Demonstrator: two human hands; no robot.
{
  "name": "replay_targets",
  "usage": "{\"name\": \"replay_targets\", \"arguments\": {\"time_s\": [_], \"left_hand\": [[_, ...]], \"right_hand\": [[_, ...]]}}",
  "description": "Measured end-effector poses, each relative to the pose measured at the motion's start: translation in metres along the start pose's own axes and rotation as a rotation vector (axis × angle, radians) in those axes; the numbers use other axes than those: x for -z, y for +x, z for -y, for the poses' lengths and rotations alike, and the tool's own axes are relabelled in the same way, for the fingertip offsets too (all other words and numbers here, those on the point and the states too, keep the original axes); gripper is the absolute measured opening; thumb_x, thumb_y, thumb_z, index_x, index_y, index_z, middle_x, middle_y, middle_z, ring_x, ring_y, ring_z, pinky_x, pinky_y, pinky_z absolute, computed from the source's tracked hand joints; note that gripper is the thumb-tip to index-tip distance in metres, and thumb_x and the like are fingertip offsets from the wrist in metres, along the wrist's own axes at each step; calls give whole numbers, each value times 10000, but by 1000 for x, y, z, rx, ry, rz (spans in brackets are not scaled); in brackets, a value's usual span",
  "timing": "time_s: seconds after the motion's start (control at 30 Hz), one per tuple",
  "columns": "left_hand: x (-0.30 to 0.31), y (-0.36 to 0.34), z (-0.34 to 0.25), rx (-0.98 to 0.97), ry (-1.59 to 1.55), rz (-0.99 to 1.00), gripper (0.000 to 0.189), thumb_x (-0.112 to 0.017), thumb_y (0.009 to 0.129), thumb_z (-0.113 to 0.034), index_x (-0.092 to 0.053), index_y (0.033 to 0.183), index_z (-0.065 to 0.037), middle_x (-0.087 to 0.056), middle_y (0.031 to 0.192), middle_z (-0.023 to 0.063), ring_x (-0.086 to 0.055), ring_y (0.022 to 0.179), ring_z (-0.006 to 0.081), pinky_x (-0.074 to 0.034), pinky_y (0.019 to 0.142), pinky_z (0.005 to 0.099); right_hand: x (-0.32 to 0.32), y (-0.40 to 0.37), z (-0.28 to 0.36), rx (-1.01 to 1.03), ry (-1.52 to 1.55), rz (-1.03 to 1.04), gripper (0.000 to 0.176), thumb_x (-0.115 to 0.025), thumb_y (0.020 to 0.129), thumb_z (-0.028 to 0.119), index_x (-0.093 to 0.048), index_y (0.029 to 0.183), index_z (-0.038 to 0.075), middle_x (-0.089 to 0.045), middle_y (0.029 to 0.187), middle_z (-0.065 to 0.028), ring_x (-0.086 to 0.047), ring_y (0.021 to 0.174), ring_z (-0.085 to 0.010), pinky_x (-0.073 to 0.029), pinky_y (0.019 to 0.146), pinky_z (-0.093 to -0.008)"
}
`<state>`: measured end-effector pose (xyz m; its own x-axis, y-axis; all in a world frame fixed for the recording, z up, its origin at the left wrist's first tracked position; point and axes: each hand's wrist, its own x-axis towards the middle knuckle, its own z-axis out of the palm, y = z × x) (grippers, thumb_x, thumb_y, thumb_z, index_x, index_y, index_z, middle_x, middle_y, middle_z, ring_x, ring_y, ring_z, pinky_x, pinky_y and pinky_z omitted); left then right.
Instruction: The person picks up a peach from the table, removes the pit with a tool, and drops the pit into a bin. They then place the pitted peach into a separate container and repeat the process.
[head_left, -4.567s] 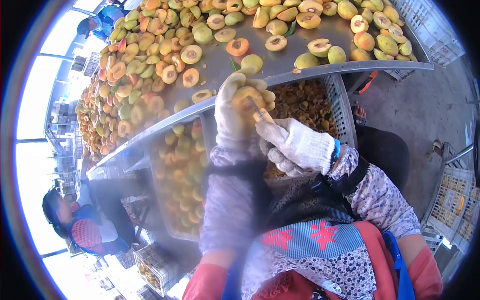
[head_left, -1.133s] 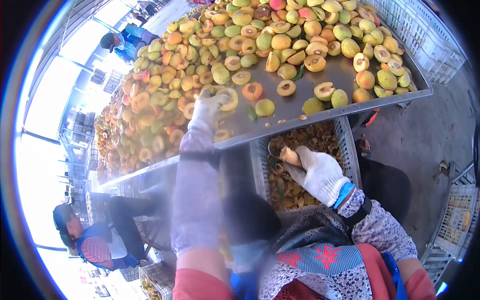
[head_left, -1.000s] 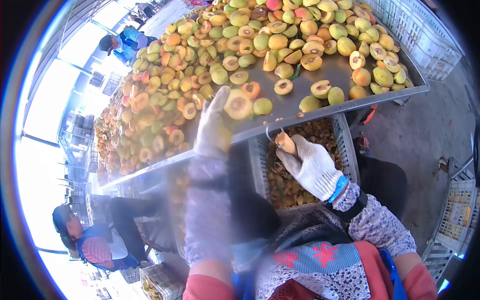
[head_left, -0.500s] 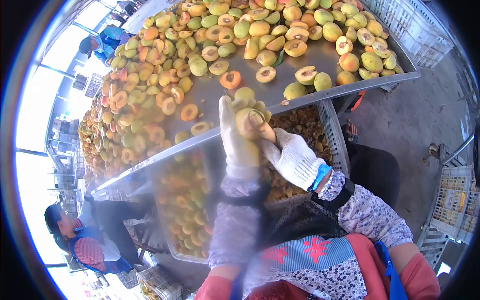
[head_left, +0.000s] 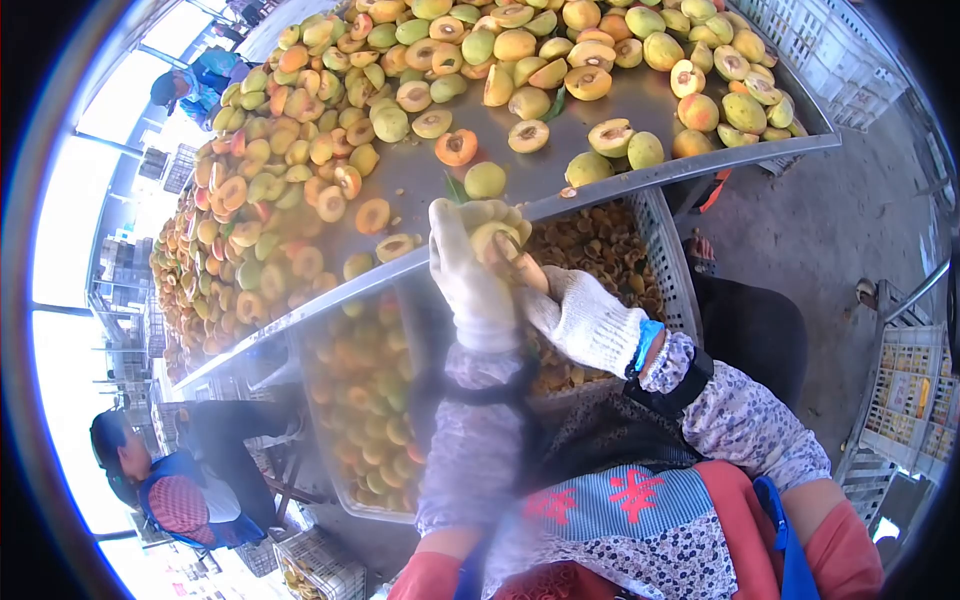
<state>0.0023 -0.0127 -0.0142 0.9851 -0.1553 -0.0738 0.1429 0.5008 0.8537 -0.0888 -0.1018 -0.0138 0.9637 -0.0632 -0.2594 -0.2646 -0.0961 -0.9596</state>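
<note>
My left hand (head_left: 465, 275), in a pale glove, is closed around a yellow-green peach half (head_left: 492, 240) just off the front edge of a metal tray. My right hand (head_left: 590, 315), in a white knitted glove, grips a small pitting tool (head_left: 530, 272) with a tan handle. Its dark working end is pressed against the cut face of the peach half; the exact tip shape cannot be made out. Just beyond my left fingertips, a whole-looking green peach (head_left: 485, 180) rests on the tray. Many cut peach halves (head_left: 456, 147) lie beyond it.
The metal tray (head_left: 400, 185) has a raised front rim. Below it stand a crate of brown peach stones (head_left: 600, 250) and a blurred bin of peaches (head_left: 370, 420). One co-worker (head_left: 180, 490) sits at left, another (head_left: 195, 90) farther back. White crates (head_left: 825, 55) stand at right.
The left fingers have curled inward around the peach half, and both hands are slightly lower. The green peach by the fingertips now shows separately on the tray.
</note>
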Motion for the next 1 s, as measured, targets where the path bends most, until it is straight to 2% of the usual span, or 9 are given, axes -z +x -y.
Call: {"name": "replay_targets", "arguments": {"time_s": [0.1,0.3,0.37,0.43,0.63,0.73,0.83,0.9,1.0], "left_hand": [[-2,-3,-5,18,84,19,408,-479,1018,-420,-559,895,-40,-616,871,108,-638,767,238,-567,695,378],[-2,1,-8,166,66,62,407,-495,1000,-413,-550,859,-36,-594,797,110,-632,726,244,-557,639,371],[2,5,-16,229,175,245,414,-502,995,-408,-546,822,-35,-587,764,115,-630,701,252,-540,605,372],[1,3,-17,240,241,231,415,-502,995,-401,-538,795,-40,-583,753,122,-621,677,258,-528,592,374],[-1,0,-11,172,39,214,417,-470,1015,-360,-525,793,-12,-587,698,152,-596,597,264,-514,563,357],[11,12,-13,61,351,477,334,-505,953,-221,-536,735,32,-635,688,127,-591,551,197,-502,539,302],[4,9,-13,189,430,390,422,-522,987,-345,-555,719,-21,-634,671,117,-599,534,199,-494,494,311],[5,3,-7,339,30,364,429,-518,984,-431,-546,747,-74,-586,648,108,-597,572,254,-498,513,372],[2,4,-8,424,-405,351,409,-496,982,-461,-520,772,-111,-584,696,92,-594,585,281,-495,510,400]], "right_hand": [[-2,0,-7,63,-99,-17,330,-547,980,290,-640,1027,-23,-675,851,-193,-653,787,-324,-498,725,-391],[0,-10,-7,-38,225,129,383,-511,1006,336,-644,1052,-20,-671,848,-180,-632,788,-273,-487,751,-372],[5,-11,-2,-63,112,168,411,-499,1011,365,-644,1078,-14,-675,851,-170,-632,800,-261,-484,766,-380],[7,-11,-1,-69,38,201,439,-488,1017,392,-639,1108,-10,-680,856,-162,-632,817,-253,-480,788,-391],[12,-15,-9,-416,544,424,513,-509,971,537,-636,1013,41,-615,725,-56,-585,599,-163,-489,537,-306],[18,-15,1,-340,246,380,517,-489,959,570,-610,930,68,-548,654,-11,-503,462,-115,-400,406,-256],[22,-18,4,-398,280,415,495,-489,964,554,-565,832,84,-482,580,14,-450,421,-89,-347,377,-237],[22,-22,6,-530,567,512,447,-483,981,510,-528,801,103,-417,550,42,-382,400,-65,-298,358,-230],[3,-26,3,-439,483,306,338,-515,995,414,-515,821,124,-384,563,67,-334,404,-47,-246,364,-223]]}}
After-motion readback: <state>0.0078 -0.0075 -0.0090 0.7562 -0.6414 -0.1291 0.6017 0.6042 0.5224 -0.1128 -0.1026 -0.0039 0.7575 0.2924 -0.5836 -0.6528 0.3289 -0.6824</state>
